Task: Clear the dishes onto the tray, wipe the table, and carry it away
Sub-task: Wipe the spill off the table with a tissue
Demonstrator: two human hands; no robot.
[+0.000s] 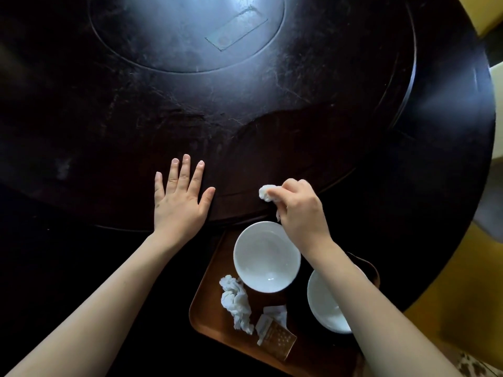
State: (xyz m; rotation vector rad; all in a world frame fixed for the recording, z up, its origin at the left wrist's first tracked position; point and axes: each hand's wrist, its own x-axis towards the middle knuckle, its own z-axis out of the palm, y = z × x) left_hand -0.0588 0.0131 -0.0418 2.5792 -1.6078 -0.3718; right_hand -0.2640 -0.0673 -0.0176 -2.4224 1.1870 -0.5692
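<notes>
My right hand (302, 210) is closed on a crumpled white tissue (265, 193), pressed against the dark round table (245, 110) just beyond the tray. My left hand (179, 197) lies flat on the table with its fingers spread, holding nothing. A brown wooden tray (211, 308) sits at the near edge. On it stand two empty white bowls, one in the middle (266, 257) and one at the right (324, 306) partly under my right forearm. A used white tissue (235, 300) and a small torn packet (276, 333) also lie on the tray.
A raised round turntable fills the table's middle, with a flat transparent rectangle (236, 28) lying on it. A damp wiped patch (294, 148) shows beyond my right hand. Yellow floor (449, 295) lies past the table's right edge.
</notes>
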